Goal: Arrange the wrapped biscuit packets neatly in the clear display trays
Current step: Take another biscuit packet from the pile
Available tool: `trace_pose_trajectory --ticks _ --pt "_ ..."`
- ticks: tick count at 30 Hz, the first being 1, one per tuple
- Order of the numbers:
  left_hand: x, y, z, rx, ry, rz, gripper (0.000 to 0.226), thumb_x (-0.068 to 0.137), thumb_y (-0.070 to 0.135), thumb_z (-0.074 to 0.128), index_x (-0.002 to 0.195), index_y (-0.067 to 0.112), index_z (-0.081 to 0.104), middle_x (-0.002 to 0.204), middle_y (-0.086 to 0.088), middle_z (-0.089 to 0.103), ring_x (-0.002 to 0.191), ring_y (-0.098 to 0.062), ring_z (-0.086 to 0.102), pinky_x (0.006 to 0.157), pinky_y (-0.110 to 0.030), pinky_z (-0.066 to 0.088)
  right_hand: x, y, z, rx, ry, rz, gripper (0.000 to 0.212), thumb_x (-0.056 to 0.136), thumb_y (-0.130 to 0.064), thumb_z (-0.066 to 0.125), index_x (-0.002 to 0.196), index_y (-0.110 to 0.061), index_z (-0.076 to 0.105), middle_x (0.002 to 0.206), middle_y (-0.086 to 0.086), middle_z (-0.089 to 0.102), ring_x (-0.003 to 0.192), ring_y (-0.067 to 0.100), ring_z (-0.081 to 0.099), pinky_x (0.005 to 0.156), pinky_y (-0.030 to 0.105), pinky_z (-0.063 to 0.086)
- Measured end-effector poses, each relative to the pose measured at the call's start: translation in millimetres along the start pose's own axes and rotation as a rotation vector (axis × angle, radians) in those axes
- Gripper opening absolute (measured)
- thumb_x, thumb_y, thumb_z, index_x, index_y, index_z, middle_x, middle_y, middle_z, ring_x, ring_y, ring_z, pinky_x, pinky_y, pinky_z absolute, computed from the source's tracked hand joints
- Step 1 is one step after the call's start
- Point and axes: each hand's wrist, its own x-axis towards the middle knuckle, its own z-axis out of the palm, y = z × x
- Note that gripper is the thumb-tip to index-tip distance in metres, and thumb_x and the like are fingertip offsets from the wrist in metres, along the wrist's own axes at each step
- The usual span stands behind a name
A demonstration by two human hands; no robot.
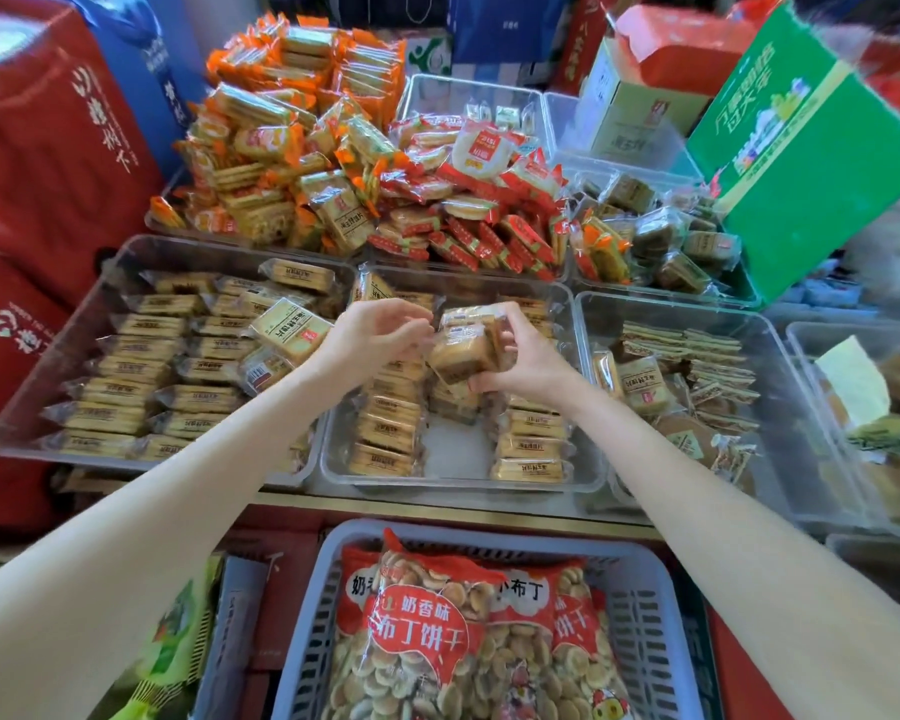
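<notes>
Bright, even light; wide-angle bending and soft blur at the edges, glare on clear wrappers.

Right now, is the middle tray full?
Not full. The middle tray has packet rows left and right, with a bare strip of floor showing between them at the front.

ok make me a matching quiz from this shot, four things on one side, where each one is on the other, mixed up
Things:
1. clear-wrapped tan biscuit packet
2. grey slotted plastic basket
3. green cardboard box
4. heap of orange-wrapped biscuit packets

Places:
A. far right, tilted
B. held between both hands
C. near edge, bottom centre
D. far left, piled high

Pairs: 1-B, 2-C, 3-A, 4-D
</notes>
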Motion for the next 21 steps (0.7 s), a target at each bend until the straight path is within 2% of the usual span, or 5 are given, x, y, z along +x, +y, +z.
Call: trace_pose_trajectory --ticks 6,10,13,18,21 --pt "-4.9 40.6 -9.9 0.108 0.082 0.139 0.009 0.076 0.018 0.077 0.082 0.022 0.071 0.078 0.006 0.07 0.068 -0.001 0.063 0.068 -0.016 0.051 -18.1 -34.8 -24.7 0.112 0.05 -0.077 0.064 0.078 -0.001 0.072 0.125 -0.027 0.035 0.104 -0.01 0.051 0.085 -0.01 0.056 0.075 0.008 0.046" --pt "-14.0 62.3 -6.3 0.172 0.199 0.268 0.007 0.075 0.016 0.077 0.075 0.017 0.07 0.07 0.007 0.067 0.062 -0.001 0.06 0.062 -0.014 0.05 -25.6 -49.8 -24.4 -0.029 0.103 -0.123 0.087 0.071 -0.016 0.081 0.139 -0.027 0.028 0.124 0.003 0.055 0.109 0.016 0.056 0.099 0.035 0.045" --pt "-22.6 71.9 -9.0 0.047 0.187 0.282 0.008 0.076 0.013 0.076 0.072 0.016 0.07 0.073 0.004 0.069 0.07 -0.012 0.063 0.073 -0.026 0.053 -33.2 -58.4 -30.7 -0.025 0.195 -0.167 0.085 0.067 -0.016 0.084 0.134 -0.028 0.035 0.121 0.003 0.056 0.102 0.02 0.058 0.094 0.043 0.049" --pt "-38.5 85.5 -17.9 -0.294 0.127 0.16 0.005 0.085 0.005 0.065 0.081 0.007 0.068 0.08 -0.01 0.07 0.072 -0.015 0.071 0.071 -0.021 0.057 -48.6 -66.7 -44.1 0.017 0.212 -0.179 0.078 0.066 -0.011 0.084 0.126 -0.03 0.039 0.111 -0.006 0.055 0.096 0.017 0.059 0.084 0.03 0.051" --pt "-38.8 94.2 -22.4 -0.185 0.128 0.19 0.007 0.085 0.009 0.067 0.091 0.006 0.068 0.086 -0.011 0.071 0.075 -0.014 0.07 0.072 -0.022 0.057 -57.9 -71.9 -49.9 0.053 0.203 -0.179 0.077 0.068 -0.008 0.082 0.127 -0.03 0.038 0.109 -0.012 0.052 0.097 0.012 0.058 0.08 0.02 0.051"
